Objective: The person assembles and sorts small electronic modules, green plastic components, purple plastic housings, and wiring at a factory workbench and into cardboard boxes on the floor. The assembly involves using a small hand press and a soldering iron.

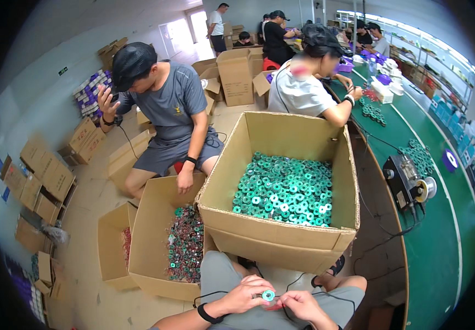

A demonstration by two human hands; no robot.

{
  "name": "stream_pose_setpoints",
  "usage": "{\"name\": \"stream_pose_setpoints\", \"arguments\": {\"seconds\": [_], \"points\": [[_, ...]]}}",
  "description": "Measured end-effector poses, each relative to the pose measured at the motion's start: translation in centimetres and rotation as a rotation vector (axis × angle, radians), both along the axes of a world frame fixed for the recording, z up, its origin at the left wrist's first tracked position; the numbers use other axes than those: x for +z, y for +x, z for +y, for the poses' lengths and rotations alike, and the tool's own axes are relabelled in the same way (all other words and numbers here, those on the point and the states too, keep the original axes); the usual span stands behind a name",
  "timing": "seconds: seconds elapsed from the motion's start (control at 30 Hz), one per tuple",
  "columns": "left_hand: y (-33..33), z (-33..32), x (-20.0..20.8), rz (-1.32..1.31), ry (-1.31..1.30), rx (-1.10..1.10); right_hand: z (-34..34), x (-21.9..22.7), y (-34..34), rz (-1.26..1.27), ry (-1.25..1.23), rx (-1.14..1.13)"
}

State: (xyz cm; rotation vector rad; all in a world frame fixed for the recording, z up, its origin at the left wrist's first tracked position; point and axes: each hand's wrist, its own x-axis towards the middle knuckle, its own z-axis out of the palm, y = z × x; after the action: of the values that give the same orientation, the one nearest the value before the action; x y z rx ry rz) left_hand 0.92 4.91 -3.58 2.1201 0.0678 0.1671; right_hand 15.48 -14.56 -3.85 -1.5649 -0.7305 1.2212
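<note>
My left hand (245, 295) is closed over my lap and grips a small round green part (268, 295) with a pale ring and a dark centre. Just to its right, my right hand (302, 304) has its fingers pinched together. A bit of thin red wire (273, 308) shows between the two hands, but its ends are hidden by the fingers. In front of me a large open cardboard box (276, 237) holds many green round parts (284, 190). Left of it, a lower cardboard box (152, 242) contains mixed green parts and red wires (185, 247).
A smaller carton (113, 242) with red pieces stands farther left. A person in grey (166, 104) sits beyond it, one hand over the lower box. At right runs a green workbench (435, 242) with a spool machine (405, 181); another person (303, 88) works there.
</note>
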Motion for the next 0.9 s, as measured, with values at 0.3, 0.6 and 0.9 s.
{"name": "stream_pose_setpoints", "arguments": {"seconds": [0.3, 0.6, 0.9], "points": [[0.3, 0.2, 0.4, -0.047, -0.063, -0.003, -0.7, -1.0, -0.5, 0.183, 0.053, -0.053], [0.8, -0.4, 4.7, -0.189, 0.122, -0.012, 0.9, 3.5, -1.1, -0.038, 0.144, 0.025], [0.7, -0.6, 4.2, -0.13, 0.099, -0.105, 0.4, 5.3, -0.4, -0.002, 0.019, -0.002]]}}
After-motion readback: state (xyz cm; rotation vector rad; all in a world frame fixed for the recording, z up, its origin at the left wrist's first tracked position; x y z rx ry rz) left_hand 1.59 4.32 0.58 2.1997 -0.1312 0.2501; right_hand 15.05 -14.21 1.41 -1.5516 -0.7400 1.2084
